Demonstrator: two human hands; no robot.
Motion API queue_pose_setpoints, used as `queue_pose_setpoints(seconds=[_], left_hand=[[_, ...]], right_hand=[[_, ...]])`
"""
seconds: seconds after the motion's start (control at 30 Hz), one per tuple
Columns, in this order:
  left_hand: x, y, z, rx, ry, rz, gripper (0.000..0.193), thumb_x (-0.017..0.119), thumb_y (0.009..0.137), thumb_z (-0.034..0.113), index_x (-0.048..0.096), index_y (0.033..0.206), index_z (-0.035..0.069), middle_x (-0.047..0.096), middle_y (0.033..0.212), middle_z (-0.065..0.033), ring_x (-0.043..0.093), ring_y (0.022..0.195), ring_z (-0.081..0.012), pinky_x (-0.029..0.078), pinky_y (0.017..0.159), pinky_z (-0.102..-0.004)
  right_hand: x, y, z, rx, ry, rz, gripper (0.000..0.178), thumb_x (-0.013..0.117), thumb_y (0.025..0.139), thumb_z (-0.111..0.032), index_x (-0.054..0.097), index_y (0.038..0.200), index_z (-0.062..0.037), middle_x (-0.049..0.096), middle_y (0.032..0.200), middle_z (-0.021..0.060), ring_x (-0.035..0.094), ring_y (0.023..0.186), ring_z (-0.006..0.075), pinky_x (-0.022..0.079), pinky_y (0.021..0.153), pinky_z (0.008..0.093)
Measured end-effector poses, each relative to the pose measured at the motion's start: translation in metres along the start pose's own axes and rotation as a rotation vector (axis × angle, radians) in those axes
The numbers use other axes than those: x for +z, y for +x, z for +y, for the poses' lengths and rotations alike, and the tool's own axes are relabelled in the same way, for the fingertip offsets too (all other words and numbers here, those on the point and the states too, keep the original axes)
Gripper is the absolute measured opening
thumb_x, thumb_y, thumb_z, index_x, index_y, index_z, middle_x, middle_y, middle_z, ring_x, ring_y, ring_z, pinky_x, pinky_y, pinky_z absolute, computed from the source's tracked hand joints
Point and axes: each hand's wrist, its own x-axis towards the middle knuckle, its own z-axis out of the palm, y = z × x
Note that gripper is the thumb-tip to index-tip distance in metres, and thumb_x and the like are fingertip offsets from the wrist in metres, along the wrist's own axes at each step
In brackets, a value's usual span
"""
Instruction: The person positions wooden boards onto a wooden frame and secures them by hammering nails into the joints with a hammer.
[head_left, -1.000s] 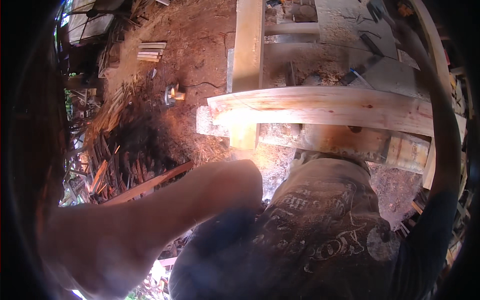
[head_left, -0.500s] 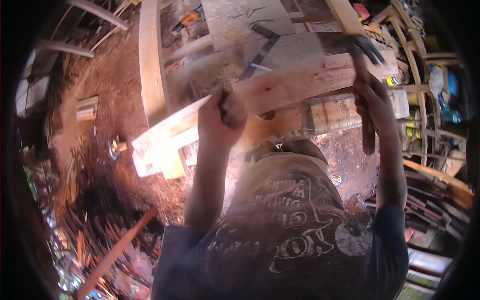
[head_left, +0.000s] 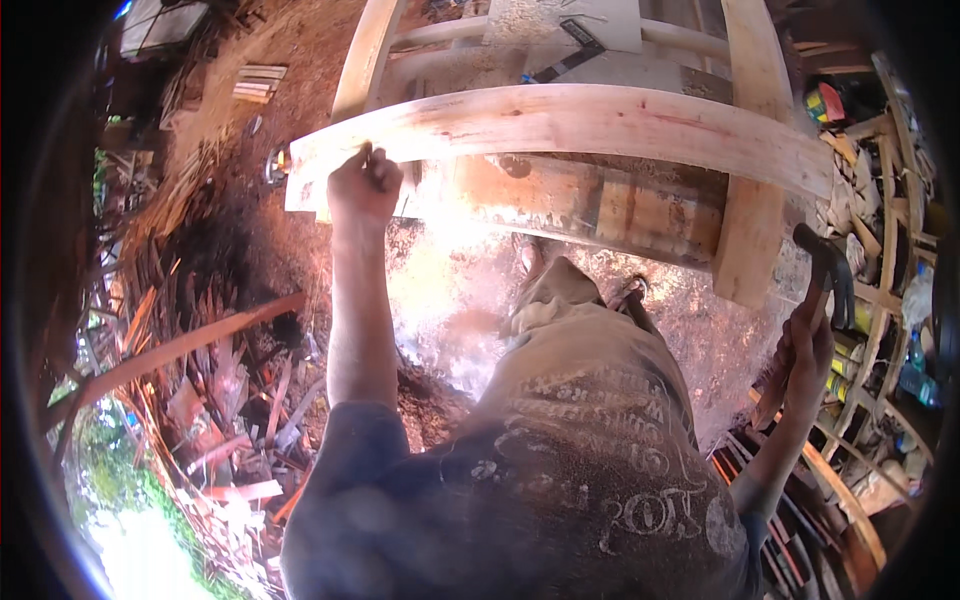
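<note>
The plank lies across the left beam and the right beam. The left grip, clenched, is at the plank's near edge by its left end; whether it holds anything, I cannot tell. The right grip clasps the hammer, right of the right beam's near end.

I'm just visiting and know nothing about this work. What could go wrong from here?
The left hand, fingers curled, is at the left end of the pale board; if the hammer in the right hand were swung there, it might catch those fingers.

That board end is washed out by glare, so details there might be hard to judge.

Jumbled scrap wood lies on the person's left; a sideways step could mean a stumble.
</note>
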Motion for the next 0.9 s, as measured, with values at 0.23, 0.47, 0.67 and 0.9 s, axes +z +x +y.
queue_pose_setpoints(seconds=[0.23, 0.47, 0.67, 0.9], left_hand=[[-0.126, -0.013, -0.059, -0.154, -0.005, 0.305, 0.027, 0.040, 0.105, 0.018, 0.043, 0.080, 0.010, 0.039, 0.063, -0.0012, 0.033, 0.054, -0.0137, 0.030, 0.051, -0.0317], [-0.132, 0.021, -0.090, -0.209, 0.210, 0.331, 0.035, 0.059, 0.102, 0.038, 0.048, 0.087, 0.008, 0.029, 0.058, 0.0039, 0.025, 0.044, -0.0088, 0.018, 0.040, -0.0265], [-0.177, 0.071, -0.111, -0.061, 0.231, 0.297, 0.019, 0.068, 0.098, 0.027, 0.063, 0.091, 0.010, 0.037, 0.056, 0.0049, 0.030, 0.043, -0.0074, 0.025, 0.039, -0.0251], [-0.060, -0.035, -0.095, 0.324, 0.897, 0.036, 0.015, 0.067, 0.095, 0.016, 0.068, 0.090, 0.002, 0.059, 0.071, -0.0022, 0.036, 0.044, -0.0067, 0.026, 0.037, -0.0276]], right_hand=[[0.014, -0.007, -0.006, 0.087, 0.016, -0.179, 0.010, 0.063, 0.094, -0.010, 0.060, 0.102, -0.0049, 0.052, 0.068, -0.0034, 0.046, 0.050, 0.0041, 0.035, 0.045, 0.0203], [0.059, -0.027, -0.006, 0.147, -0.039, -0.316, 0.013, 0.066, 0.093, -0.012, 0.061, 0.102, -0.0039, 0.056, 0.069, -0.0019, 0.051, 0.051, 0.0057, 0.039, 0.045, 0.0205], [0.085, -0.054, 0.000, 0.268, -0.034, -0.332, 0.008, 0.066, 0.096, -0.012, 0.059, 0.093, -0.0099, 0.052, 0.074, -0.0074, 0.047, 0.060, 0.0016, 0.039, 0.050, 0.0211], [0.063, -0.118, 0.040, 0.367, -0.203, -0.176, 0.011, 0.065, 0.092, -0.010, 0.063, 0.100, -0.0028, 0.057, 0.076, -0.0009, 0.052, 0.069, 0.0039, 0.043, 0.057, 0.0242]])
